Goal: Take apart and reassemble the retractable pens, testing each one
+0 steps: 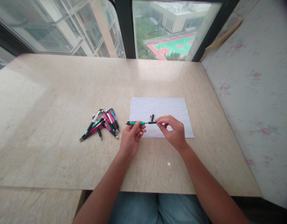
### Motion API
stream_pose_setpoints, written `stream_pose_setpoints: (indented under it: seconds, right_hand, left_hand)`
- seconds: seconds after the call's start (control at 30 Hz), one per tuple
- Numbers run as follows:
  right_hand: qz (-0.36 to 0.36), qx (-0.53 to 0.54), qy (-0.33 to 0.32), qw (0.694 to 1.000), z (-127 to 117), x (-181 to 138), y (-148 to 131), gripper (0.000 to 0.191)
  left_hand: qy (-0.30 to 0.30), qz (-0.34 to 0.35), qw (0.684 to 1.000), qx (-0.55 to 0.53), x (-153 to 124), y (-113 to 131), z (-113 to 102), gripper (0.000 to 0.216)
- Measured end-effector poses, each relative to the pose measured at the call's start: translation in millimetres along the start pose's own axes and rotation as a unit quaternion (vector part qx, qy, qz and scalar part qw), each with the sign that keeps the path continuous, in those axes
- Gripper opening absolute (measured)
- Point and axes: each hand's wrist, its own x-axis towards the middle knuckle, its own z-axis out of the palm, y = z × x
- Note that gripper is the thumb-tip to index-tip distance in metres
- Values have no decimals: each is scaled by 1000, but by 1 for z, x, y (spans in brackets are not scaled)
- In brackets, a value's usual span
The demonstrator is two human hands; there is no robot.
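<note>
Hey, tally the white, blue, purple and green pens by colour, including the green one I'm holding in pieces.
White pen: 1
Blue pen: 1
Purple pen: 1
Green pens: 2 (held pen, loose pen)
Total: 5

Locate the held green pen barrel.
Head view, centre: the green pen barrel is in the left hand, left of the black grip in the right hand, over the left edge of the paper.

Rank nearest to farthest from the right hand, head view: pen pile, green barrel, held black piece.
1. Black piece: held by the right hand.
2. Green barrel: just left, in the left hand.
3. Pen pile: farthest left.
</note>
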Motion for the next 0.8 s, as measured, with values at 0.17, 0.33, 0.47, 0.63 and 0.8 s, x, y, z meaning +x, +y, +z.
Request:
stream_pose_setpoints:
  seconds: [0.17,0.33,0.47,0.63,0.8]
  right_hand:
    - [6,-6,-5,1000,-2,1,-1,10]
    - [13,3,23,1000,-8,2,-2,7]
    - [51,51,44,996,-10,0,0,6]
    - [87,121,52,988,-9,-2,1,4]
    - [116,186,103,970,-14,0,5,7]
  left_hand:
    - [6,-8,1000,-14,0,3,2,23]
    - [11,-13,999,-52,2,4,-1,20]
    - [5,-20,997,-70,3,4,-3,18]
    - [-10,-21,996,-82,3,4,-4,18]
    - [-6,-10,994,-113,4,7,-6,13]
